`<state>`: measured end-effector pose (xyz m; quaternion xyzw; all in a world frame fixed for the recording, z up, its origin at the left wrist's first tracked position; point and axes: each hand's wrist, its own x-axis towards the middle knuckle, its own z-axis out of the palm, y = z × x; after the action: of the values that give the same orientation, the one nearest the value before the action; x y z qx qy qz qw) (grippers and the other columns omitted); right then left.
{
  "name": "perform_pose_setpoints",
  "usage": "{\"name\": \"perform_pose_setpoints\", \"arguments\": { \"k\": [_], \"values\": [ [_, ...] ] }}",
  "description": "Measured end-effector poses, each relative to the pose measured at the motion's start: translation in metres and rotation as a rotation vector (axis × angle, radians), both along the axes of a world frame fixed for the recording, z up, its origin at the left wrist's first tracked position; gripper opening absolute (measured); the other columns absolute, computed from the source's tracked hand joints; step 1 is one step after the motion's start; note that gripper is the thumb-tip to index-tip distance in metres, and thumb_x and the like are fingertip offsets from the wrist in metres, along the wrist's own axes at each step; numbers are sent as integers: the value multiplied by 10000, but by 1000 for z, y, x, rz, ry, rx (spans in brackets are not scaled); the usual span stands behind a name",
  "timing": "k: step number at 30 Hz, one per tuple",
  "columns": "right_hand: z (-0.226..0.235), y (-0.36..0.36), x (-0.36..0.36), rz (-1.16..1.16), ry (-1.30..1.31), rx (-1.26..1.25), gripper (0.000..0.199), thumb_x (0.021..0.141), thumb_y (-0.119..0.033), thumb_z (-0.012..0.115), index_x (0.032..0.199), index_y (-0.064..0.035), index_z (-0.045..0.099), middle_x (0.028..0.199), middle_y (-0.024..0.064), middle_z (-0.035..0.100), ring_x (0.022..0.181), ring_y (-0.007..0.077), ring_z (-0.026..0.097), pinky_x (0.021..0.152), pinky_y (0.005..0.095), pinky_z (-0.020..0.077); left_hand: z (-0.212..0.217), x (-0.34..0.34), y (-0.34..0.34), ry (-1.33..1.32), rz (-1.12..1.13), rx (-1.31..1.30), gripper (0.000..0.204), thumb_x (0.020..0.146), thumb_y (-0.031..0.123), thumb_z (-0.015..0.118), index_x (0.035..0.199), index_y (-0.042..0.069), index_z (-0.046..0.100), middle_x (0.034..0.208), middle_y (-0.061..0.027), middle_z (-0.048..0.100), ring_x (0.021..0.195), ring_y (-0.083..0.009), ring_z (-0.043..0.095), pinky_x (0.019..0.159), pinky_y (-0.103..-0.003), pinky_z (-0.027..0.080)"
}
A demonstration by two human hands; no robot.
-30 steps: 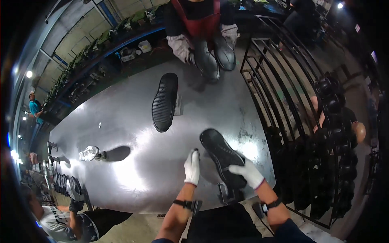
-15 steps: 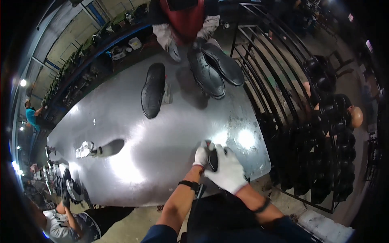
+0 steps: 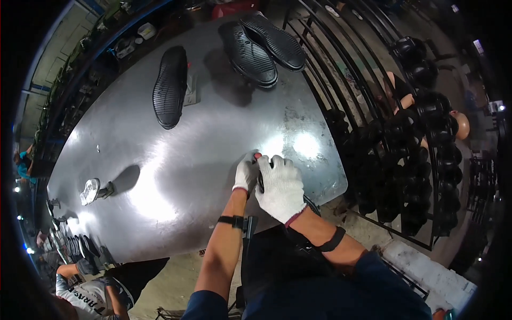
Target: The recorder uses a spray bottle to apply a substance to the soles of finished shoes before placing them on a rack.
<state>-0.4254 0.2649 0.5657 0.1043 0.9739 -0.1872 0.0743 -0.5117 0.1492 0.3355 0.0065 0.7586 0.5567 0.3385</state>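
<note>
Close to the near edge of the shiny metal table (image 3: 208,133), my white-gloved left hand (image 3: 246,173) and right hand (image 3: 282,189) are together. Both close around a dark object (image 3: 260,183), mostly hidden by the gloves, so its kind does not show. A red tip (image 3: 258,156) peeks out at the top between my fingers. Farther off, a black ribbed shoe sole (image 3: 169,90) faces up. To its right, a second black sole (image 3: 248,56) and a third black sole (image 3: 274,42) lie side by side, also facing up.
On the table's left stands a small metal holder (image 3: 92,192). Right of the table, a black metal rack (image 3: 368,80) carries rows of dark rounded items (image 3: 405,170). A co-worker (image 3: 93,298) is at lower left, beside several stacked dark pieces (image 3: 82,246). A red apron (image 3: 234,8) shows at the far edge.
The whole view has shifted, so the table and soles sit higher and farther left. My hands remain together around the dark object. The far co-worker's gloved hands have left the picture.
</note>
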Motion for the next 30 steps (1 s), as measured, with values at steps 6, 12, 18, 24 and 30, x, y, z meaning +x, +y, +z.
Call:
{"name": "perform_pose_setpoints", "arguments": {
  "k": [6,12,18,24,30],
  "values": [
    [-11,12,28,-3,119,-17,650,791,-280,824,1369,-114,577,1197,150,579,1082,371,608,911,503,505,29,48,38,-233,403,511,393,1116,185,542,1475,31,508,998,-43,631,898,-126,635,819,-305,560],
    [4,6,23,47,76,-123,613,793,-244,807,1363,-162,595,1258,154,558,1122,379,582,946,517,481,42,45,30,-88,499,407,494,1108,196,559,1545,20,411,1045,-78,639,844,-147,657,734,-304,586],
    [-5,27,66,84,308,-156,606,738,-273,851,1300,-195,637,1205,106,575,1104,321,586,927,465,479,124,56,42,-114,488,432,370,1101,137,522,1441,7,452,817,-58,626,698,-128,625,650,-282,545],
    [-14,65,210,182,610,-331,526,643,-256,959,1088,-254,679,1184,77,539,1066,334,575,855,477,534,162,155,38,525,303,520,470,938,-88,466,1398,4,476,876,-135,667,841,-204,670,759,-325,565],
    [30,154,211,467,632,-313,342,629,-190,863,899,-229,658,1013,47,492,904,287,551,726,431,503,140,100,43,311,402,305,548,1087,69,411,1624,66,297,866,-91,650,620,-106,578,577,-268,518]
  ]
}}
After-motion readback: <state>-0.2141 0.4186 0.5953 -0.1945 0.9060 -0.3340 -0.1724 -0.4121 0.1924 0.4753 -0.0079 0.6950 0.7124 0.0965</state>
